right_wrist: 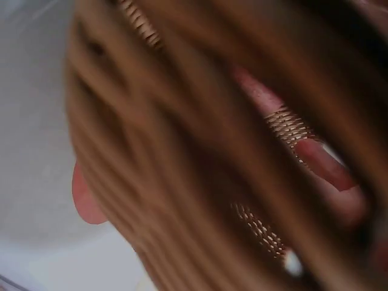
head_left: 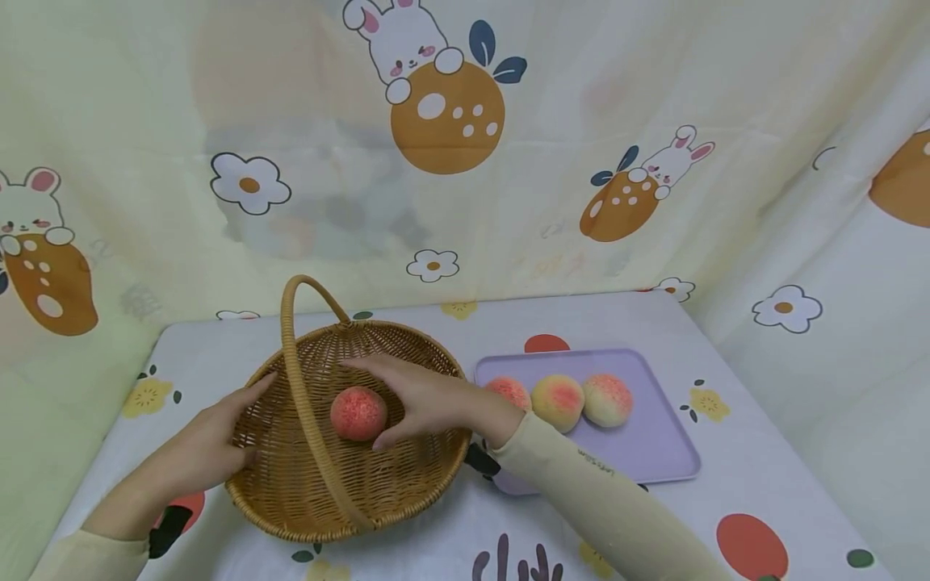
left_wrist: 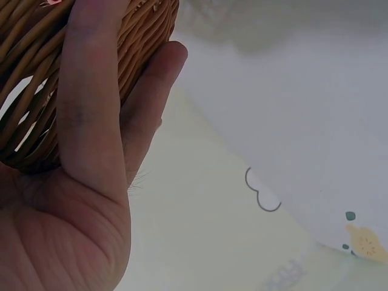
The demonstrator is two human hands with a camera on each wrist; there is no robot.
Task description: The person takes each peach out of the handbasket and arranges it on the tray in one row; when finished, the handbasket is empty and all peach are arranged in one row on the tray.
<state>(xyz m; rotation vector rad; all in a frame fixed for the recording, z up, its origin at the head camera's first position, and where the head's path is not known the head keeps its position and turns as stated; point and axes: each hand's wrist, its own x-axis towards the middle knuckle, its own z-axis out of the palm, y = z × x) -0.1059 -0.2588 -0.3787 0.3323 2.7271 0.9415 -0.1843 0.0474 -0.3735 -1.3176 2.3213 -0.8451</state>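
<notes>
A wicker basket (head_left: 425, 464) with an arched handle (head_left: 301, 395) stands on the table. Inside it lies a red-pink peach (head_left: 358, 413). My right hand (head_left: 429, 399) reaches over the basket's right rim, thumb and fingers spread beside the peach with a gap between. At the left rim, my left hand (head_left: 207, 448) grips the basket; in the left wrist view its fingers (left_wrist: 91, 103) lie along both sides of the weave. Blurred wicker (right_wrist: 163, 157) fills much of the right wrist view, and part of the peach (right_wrist: 260, 91) shows through its gaps.
A lilac tray (head_left: 654, 452) sits right of the basket, holding a yellow-red peach (head_left: 558, 402), a pale peach (head_left: 608, 400) and a red peach (head_left: 508, 393) partly behind my right forearm. A printed tablecloth (head_left: 407, 557) covers the table; patterned curtains (head_left: 327, 234) hang behind and beside it.
</notes>
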